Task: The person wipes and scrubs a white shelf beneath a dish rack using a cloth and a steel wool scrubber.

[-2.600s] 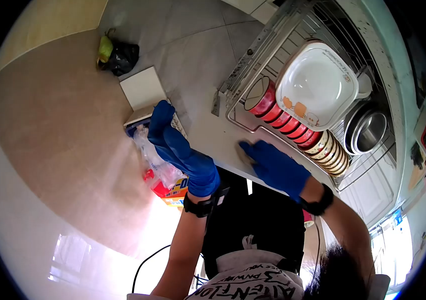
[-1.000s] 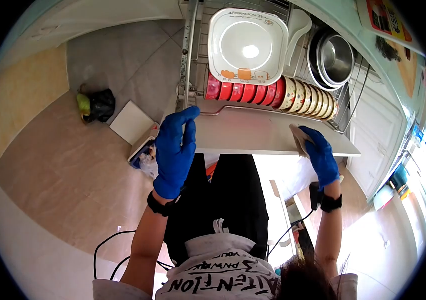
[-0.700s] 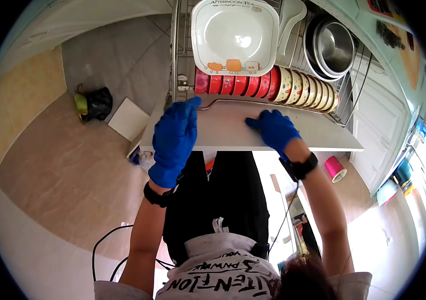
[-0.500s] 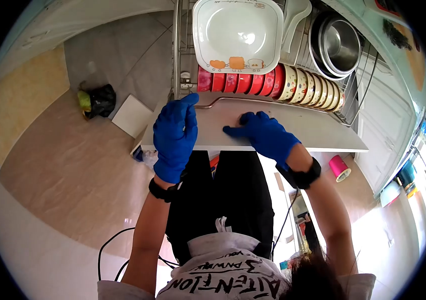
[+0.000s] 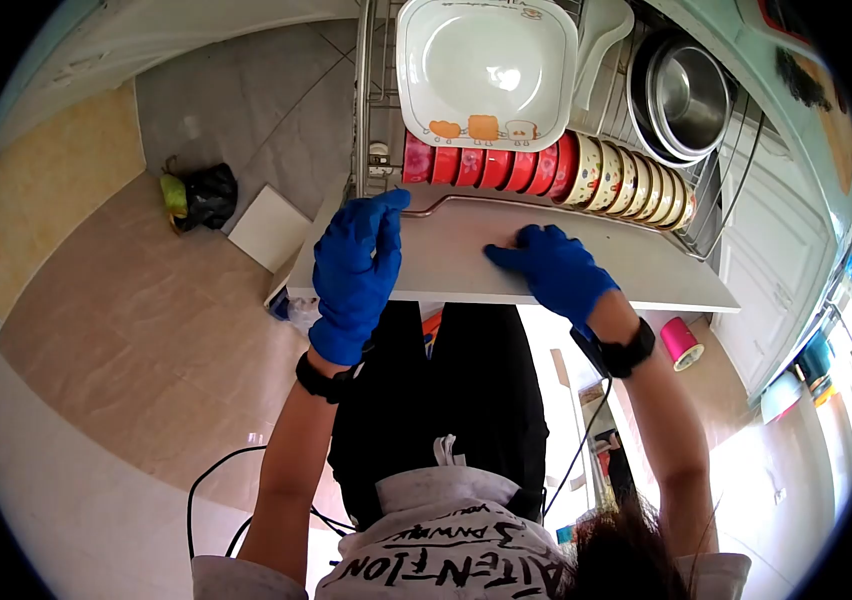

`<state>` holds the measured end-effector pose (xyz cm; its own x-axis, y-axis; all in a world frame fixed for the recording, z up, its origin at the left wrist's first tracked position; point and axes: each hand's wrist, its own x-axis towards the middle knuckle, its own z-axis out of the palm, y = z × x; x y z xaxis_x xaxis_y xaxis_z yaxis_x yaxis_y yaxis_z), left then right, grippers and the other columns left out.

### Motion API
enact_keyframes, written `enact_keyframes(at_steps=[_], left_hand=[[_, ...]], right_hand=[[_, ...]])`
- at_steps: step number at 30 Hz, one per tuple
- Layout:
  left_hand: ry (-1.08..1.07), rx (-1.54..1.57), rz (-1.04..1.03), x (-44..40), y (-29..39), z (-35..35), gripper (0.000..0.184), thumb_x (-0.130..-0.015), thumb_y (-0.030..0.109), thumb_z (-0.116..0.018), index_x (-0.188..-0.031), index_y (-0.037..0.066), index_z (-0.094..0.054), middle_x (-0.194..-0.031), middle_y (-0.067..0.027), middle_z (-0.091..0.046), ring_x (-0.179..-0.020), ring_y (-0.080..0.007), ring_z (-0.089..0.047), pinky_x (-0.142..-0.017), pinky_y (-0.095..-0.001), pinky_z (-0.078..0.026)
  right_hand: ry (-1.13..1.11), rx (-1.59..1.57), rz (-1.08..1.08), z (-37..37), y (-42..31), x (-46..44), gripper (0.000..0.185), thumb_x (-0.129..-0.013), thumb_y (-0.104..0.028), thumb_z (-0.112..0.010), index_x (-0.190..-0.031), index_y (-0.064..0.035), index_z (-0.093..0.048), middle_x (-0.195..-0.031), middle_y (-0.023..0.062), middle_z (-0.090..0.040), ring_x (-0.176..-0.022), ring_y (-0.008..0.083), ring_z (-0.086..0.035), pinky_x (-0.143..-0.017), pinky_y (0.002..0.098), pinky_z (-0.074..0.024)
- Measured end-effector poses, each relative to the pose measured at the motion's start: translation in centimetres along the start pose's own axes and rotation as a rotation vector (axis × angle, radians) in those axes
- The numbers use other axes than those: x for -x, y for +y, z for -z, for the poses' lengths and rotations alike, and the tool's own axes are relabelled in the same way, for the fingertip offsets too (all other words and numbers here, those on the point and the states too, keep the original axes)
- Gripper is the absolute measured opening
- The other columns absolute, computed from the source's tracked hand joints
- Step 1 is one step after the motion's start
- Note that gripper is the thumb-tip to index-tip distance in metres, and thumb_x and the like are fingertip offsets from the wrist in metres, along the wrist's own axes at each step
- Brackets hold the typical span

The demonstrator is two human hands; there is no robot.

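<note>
A blue glove covers my left hand [image 5: 354,275], over the left end of a pale board [image 5: 456,265] and beside the wire rack's copper-coloured front rail [image 5: 486,199]. Its fingers are bent loosely, the thumb apart from the forefinger, and nothing shows between them. Also gloved in blue, my right hand [image 5: 558,268] is over the middle of the board with fingers spread and holds nothing visible. Whether its palm presses on the board is hidden. Just beyond, red bowls [image 5: 496,168] and cream patterned bowls [image 5: 611,178] stand on edge in a row in the rack.
A large white dish [image 5: 486,75] lies behind the bowls, near a white ladle-like utensil [image 5: 601,45] and steel pots [image 5: 688,92]. A black bag [image 5: 211,197] and a white tile [image 5: 269,228] are on the floor at left, a pink roll [image 5: 681,343] at right.
My right hand has slid a little to the right along the board. My left hand keeps its place by the rail. The whole view has shifted slightly.
</note>
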<state>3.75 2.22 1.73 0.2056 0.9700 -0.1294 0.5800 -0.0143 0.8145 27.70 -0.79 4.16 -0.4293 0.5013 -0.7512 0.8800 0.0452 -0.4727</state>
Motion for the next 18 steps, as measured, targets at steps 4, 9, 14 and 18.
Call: enact_keyframes(at_steps=[4,9,14,18], left_hand=[[0.035,-0.069,-0.019,0.1,0.1,-0.1,0.019,-0.080,0.003,-0.055,-0.097,0.010,-0.058,-0.087,-0.0087,-0.062,-0.078,-0.0279,-0.058,-0.065,-0.0351,-0.047],[0.049,-0.068,-0.025,0.0,0.2,0.0,0.020,-0.079,0.002,-0.055,-0.097,0.010,-0.058,-0.087,-0.0088,-0.061,-0.077,-0.0281,-0.058,-0.064,-0.0352,-0.047],[0.045,-0.048,-0.021,0.1,0.0,0.0,0.021,-0.078,0.001,-0.056,-0.097,0.009,-0.058,-0.086,-0.0091,-0.061,-0.076,-0.0281,-0.058,-0.064,-0.0350,-0.047],[0.062,-0.018,-0.043,0.0,-0.2,0.0,0.021,-0.077,0.000,-0.056,-0.096,0.009,-0.058,-0.085,-0.0093,-0.061,-0.076,-0.0279,-0.058,-0.063,-0.0343,-0.047]], right_hand=[[-0.095,0.046,0.094,0.8,-2.9,-2.7,0.042,-0.084,-0.012,-0.045,-0.123,-0.0275,-0.047,-0.111,0.0115,-0.050,-0.101,0.0303,-0.050,-0.083,0.0384,-0.0427],[-0.061,-0.004,0.142,0.1,-3.8,-2.9,0.046,-0.082,-0.007,-0.046,-0.122,-0.0287,-0.047,-0.113,0.0104,-0.050,-0.102,0.0303,-0.050,-0.085,0.0390,-0.0423],[-0.012,-0.105,0.274,0.6,-3.4,-1.9,0.052,-0.078,-0.004,-0.048,-0.124,-0.0275,-0.046,-0.116,0.0103,-0.048,-0.103,0.0307,-0.049,-0.085,0.0394,-0.0421],[-0.052,-0.164,0.140,0.8,-1.7,-2.4,0.053,-0.077,-0.003,-0.047,-0.126,-0.0207,-0.044,-0.116,0.0133,-0.049,-0.104,0.0330,-0.048,-0.087,0.0386,-0.0409]])
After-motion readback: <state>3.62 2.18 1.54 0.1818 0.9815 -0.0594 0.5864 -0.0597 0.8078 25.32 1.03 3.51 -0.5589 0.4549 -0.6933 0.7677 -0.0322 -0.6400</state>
